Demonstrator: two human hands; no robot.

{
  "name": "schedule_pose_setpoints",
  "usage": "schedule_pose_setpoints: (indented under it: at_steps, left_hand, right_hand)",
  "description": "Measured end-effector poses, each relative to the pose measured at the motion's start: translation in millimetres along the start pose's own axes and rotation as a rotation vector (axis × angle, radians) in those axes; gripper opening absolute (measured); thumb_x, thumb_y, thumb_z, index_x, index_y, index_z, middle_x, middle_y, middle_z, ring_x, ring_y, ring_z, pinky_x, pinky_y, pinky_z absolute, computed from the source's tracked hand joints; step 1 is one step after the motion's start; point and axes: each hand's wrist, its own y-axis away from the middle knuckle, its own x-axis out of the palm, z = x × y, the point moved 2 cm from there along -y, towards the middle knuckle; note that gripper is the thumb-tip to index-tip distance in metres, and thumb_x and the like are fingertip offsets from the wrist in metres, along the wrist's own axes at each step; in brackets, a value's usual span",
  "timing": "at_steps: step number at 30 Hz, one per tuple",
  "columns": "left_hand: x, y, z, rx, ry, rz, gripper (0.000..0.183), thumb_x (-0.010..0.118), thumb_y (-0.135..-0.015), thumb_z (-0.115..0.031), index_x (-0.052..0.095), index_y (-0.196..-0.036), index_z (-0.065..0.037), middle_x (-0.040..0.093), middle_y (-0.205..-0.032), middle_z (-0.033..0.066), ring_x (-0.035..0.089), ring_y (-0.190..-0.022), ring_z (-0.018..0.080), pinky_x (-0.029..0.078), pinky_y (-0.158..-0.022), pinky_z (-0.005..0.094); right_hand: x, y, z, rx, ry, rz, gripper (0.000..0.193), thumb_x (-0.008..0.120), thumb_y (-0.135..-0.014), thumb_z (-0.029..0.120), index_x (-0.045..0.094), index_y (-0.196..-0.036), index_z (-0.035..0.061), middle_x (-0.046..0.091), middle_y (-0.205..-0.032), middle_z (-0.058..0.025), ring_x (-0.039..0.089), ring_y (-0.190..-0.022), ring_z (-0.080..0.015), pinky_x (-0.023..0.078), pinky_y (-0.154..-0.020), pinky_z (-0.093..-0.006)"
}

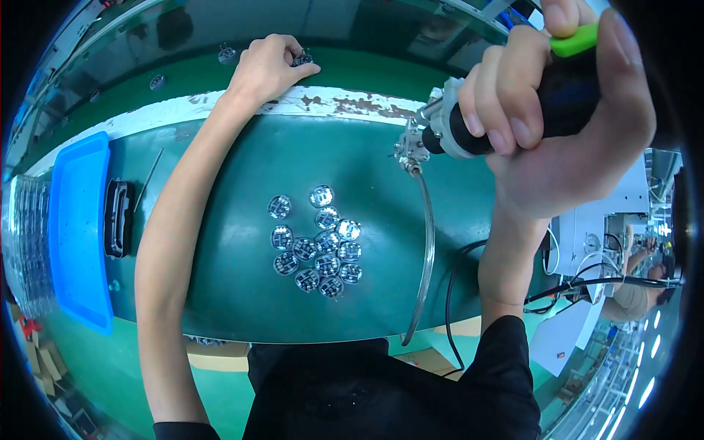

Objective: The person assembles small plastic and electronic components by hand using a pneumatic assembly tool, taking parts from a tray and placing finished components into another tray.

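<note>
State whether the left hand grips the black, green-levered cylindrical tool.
No, the right hand holds that tool; the left hand touches a round metallic part.

A worker's left hand (268,70) fingers a round component (302,61) at a green belt (359,72). The right hand (550,132) grips a black tool (572,95).

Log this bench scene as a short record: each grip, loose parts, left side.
Left grip: pinching a small round part, at the green strip beyond the white rail
Right grip: around a black tool with green lever and metal head
Tube: clear, hanging from the metal head
Loose round parts: cluster on the green bench
Left side: blue tray beside a black object
</note>
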Motion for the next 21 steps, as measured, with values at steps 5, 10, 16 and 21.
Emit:
schedule_pose_setpoints:
  at_steps: [5, 10, 16, 21]
  left_hand:
    - [-4, 44, -44, 0.300, 0.270, 0.232, 0.033, 0.083, -0.079, -0.022, 0.074, -0.105, -0.004, 0.067, -0.092, 0.0091, 0.063, -0.084, 0.0197, 0.052, -0.078, 0.0333]
    - [10, 86, -67, 0.476, 0.268, 0.472, 0.028, 0.085, -0.079, -0.023, 0.071, -0.100, -0.009, 0.066, -0.102, 0.0016, 0.057, -0.106, 0.0207, 0.037, -0.100, 0.0402]
    - [10, 88, -63, 0.518, 0.326, 0.487, 0.029, 0.086, -0.078, -0.027, 0.070, -0.097, -0.011, 0.065, -0.102, -0.0037, 0.054, -0.106, 0.0184, 0.032, -0.098, 0.0395]
    - [14, 89, -56, 0.522, 0.352, 0.459, 0.030, 0.087, -0.077, -0.028, 0.070, -0.095, -0.012, 0.064, -0.099, -0.0043, 0.053, -0.106, 0.0181, 0.031, -0.099, 0.0401]
  right_hand:
    - [0, 1, -3, -0.032, -0.045, 0.070, 0.050, 0.029, -0.104, 0.045, 0.045, -0.118, 0.0000, 0.042, -0.060, 0.0024, 0.042, -0.047, -0.0114, 0.041, -0.055, -0.0292]
    - [0, 8, -2, -0.080, 0.012, 0.029, 0.051, 0.033, -0.103, 0.045, 0.048, -0.120, -0.0010, 0.043, -0.063, 0.0026, 0.043, -0.051, -0.0104, 0.041, -0.056, -0.0289]
    - [-2, 15, -13, -0.044, -0.009, 0.027, 0.058, 0.039, -0.105, 0.050, 0.051, -0.131, -0.0007, 0.046, -0.071, 0.0040, 0.045, -0.058, -0.0064, 0.040, -0.063, -0.0254]
    - [-1, 16, -25, -0.047, -0.012, 0.076, 0.058, 0.038, -0.106, 0.050, 0.051, -0.132, 0.0001, 0.046, -0.072, 0.0046, 0.046, -0.059, -0.0055, 0.041, -0.064, -0.0253]
